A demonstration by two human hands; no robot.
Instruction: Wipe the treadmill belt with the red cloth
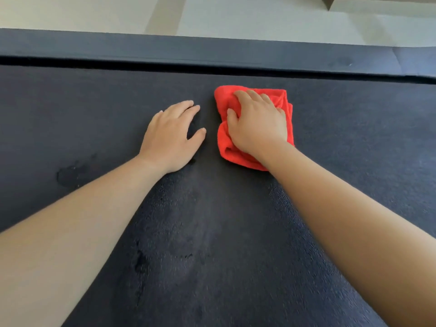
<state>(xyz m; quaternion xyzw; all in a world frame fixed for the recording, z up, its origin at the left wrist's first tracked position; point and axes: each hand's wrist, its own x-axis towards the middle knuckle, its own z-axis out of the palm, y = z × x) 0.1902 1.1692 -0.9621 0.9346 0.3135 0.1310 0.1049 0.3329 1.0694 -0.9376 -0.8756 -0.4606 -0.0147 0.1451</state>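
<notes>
Currently the right hand (257,121) is pressing down on the red cloth (226,142). Its fingers (250,95) are curling over the bunched top and the thumb is digging into a fold, so it is gripping, not just resting. The cloth is sitting on the treadmill belt (342,138), on the far half, near the side rail (212,48) but not touching it.

The left hand (172,135) is lying flat on the belt just beside the cloth, with a gap between them. Its fingers are loosely spread and holding nothing.

Handling: the cloth is looking soft, light and floppy. I'm expecting it to bunch and drag on the textured belt, so palm on top with a fold pinched looks like the right hold.

Orientation: the folded wad's long axis is running near-to-far, roughly in line with the forearm. Its far end is pointing at the rail, crosswise to the belt's run.
</notes>
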